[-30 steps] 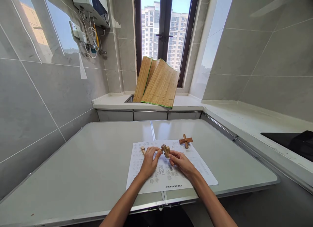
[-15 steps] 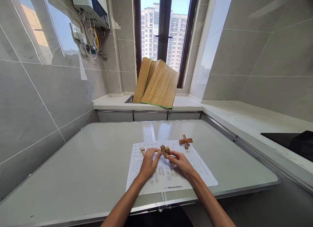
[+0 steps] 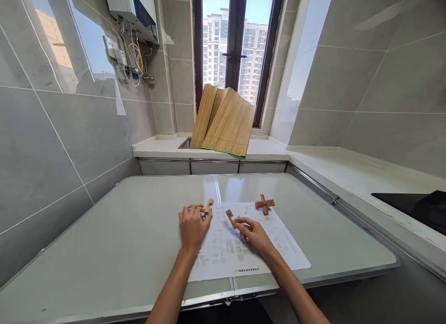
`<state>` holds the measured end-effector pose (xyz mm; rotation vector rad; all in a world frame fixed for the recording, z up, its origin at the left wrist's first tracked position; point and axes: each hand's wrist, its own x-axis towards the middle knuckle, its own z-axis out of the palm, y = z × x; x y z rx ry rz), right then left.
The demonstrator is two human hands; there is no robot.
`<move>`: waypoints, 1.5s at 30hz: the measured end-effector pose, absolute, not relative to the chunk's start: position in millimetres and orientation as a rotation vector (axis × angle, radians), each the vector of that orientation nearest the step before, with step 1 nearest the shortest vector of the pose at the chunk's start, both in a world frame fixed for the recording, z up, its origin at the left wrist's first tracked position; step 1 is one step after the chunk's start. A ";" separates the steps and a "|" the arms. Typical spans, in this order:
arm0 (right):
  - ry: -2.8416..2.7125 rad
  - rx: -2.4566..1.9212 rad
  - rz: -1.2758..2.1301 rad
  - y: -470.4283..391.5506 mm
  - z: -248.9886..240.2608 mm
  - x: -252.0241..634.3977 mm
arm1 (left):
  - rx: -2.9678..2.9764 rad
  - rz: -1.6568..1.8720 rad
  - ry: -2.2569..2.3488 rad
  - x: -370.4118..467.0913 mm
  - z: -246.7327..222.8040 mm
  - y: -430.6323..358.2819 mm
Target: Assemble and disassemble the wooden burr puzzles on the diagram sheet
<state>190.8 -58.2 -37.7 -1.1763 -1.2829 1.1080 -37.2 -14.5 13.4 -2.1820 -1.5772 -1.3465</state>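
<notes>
One sheet (image 3: pixel 226 261): clock centre.
Left hand (image 3: pixel 193 226): curled at pale block (image 3: pixel 210 202), 10 o'clock; can't tell from here if gripping.
Right hand (image 3: pixel 255 234): pinches notched stick (image 3: pixel 229 214), 11 o'clock.
Brown cross (image 3: pixel 265 204): 1 o'clock.
Stick care: light pinch, notch uncovered.

A paper (image 3: pixel 244 258) lies on the table (image 3: pixel 121 240) across the middle seam, close to the near edge. At the paper's far right corner sits a cross (image 3: pixel 264 204). The left hand (image 3: pixel 193 226) is over the paper's left edge near the far corner, a block (image 3: pixel 210 202) in its fingers. The right hand (image 3: pixel 255 234) is over the paper's far half, holding another block (image 3: pixel 229 214). A counter (image 3: pixel 156 147) runs behind the table's far edge and along its right side; on its back stretch a mat (image 3: pixel 232 122) stands before the window (image 3: pixel 235 45).
</notes>
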 end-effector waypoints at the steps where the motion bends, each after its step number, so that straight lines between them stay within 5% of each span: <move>1: -1.290 -1.242 1.005 -57.0 -39.6 191.2 | -2.100 -1.328 -1.630 -45.3 14.2 -11.6; 6: -1.425 -1.372 0.533 -54.6 -46.0 191.8 | -2.070 -1.082 -1.803 -72.6 5.6 -4.5; 14: -1.484 -1.461 0.361 -59.7 -42.0 189.0 | -2.261 -1.013 -1.827 -63.9 -4.0 -6.8; 45: -1.817 -1.339 0.524 -71.5 -30.8 180.7 | -3.204 -1.088 -1.318 -37.3 -26.6 -20.8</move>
